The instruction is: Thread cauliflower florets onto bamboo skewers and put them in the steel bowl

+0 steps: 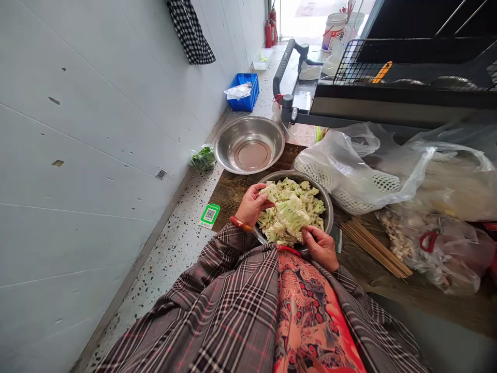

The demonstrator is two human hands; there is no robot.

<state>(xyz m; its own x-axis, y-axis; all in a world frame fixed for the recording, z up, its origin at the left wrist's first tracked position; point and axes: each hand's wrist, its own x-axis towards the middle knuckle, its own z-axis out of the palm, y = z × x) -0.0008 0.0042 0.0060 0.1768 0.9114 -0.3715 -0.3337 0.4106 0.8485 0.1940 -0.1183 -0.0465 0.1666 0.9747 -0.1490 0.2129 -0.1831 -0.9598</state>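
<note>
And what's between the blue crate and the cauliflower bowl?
In the head view, a wide metal bowl sits between the crate and the cauliflower bowl.

Pale wall (97, 155) (chipped in spots), speckled floor (176, 254), bright opening (303, 15) beyond.

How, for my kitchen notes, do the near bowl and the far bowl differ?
The near bowl holds cauliflower; the far bowl shows its bare bottom. The left hand and right hand are at the near bowl; neither is at the far bowl. The hands partly hide the near bowl's rim, not the far bowl's. Both are round and metal.
</note>
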